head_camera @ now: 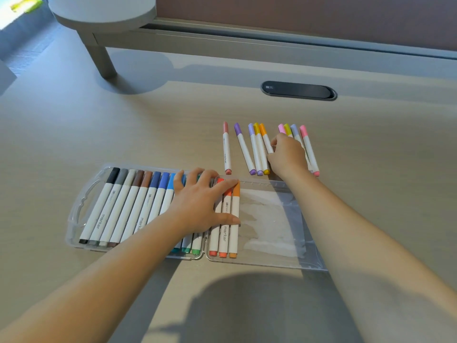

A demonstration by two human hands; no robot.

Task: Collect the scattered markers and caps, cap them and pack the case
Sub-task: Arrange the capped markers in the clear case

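A clear plastic case (pixel 272 243) lies open on the desk with several capped markers in a row, from black at the left to an orange marker (pixel 234 219) at the right end. My left hand (pixel 201 206) lies flat on the markers in the middle of the case, fingers spread. Behind the case, several capped markers lie loose on the desk: a pink one (pixel 226 149), a purple one (pixel 244 149), then yellow, orange and pink ones. My right hand (pixel 288 154) is curled over this loose group and grips the orange-capped marker (pixel 265 138).
The right half of the case holds no markers. A dark oval cable port (pixel 298 90) is set in the desk behind the markers. A grey round shelf on a leg (pixel 102 63) stands at the back left. A partition wall runs along the back.
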